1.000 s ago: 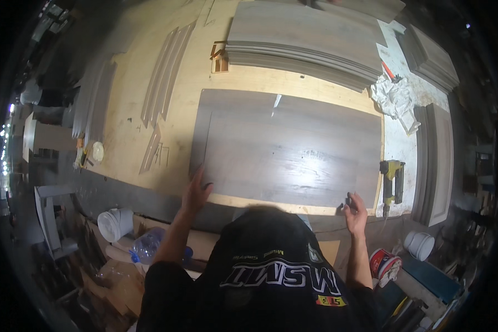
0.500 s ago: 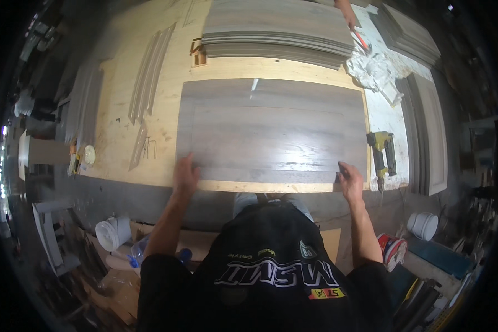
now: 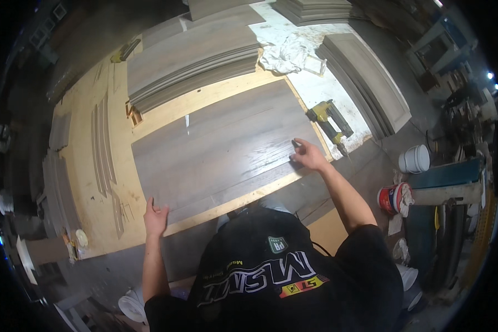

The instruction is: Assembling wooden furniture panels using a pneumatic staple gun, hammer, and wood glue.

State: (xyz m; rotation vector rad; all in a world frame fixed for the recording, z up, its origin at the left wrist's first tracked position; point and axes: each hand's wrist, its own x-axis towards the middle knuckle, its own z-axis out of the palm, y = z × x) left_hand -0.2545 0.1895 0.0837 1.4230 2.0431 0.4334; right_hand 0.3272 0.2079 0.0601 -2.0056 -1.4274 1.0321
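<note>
A large grey wood-grain panel (image 3: pixel 221 144) lies flat on a pale plywood workbench (image 3: pixel 102 216). My left hand (image 3: pixel 155 217) presses against the panel's near left corner, fingers spread. My right hand (image 3: pixel 309 155) rests on the panel's right end near its front corner, with a small dark object pinched in the fingers. A yellow nail gun (image 3: pixel 330 120) lies on the bench just beyond my right hand.
A stack of grey panels (image 3: pixel 193 58) sits at the bench's far side, thin grey strips (image 3: pixel 102 144) on the left, crumpled white rags (image 3: pixel 285 55) at the back right. More framed panels (image 3: pixel 371 88) lean at the right. White buckets (image 3: pixel 415 159) stand on the floor.
The view has swung so the bench now looks tilted. My left hand has shifted to the panel's near left corner and my right hand has moved onto its right end.
</note>
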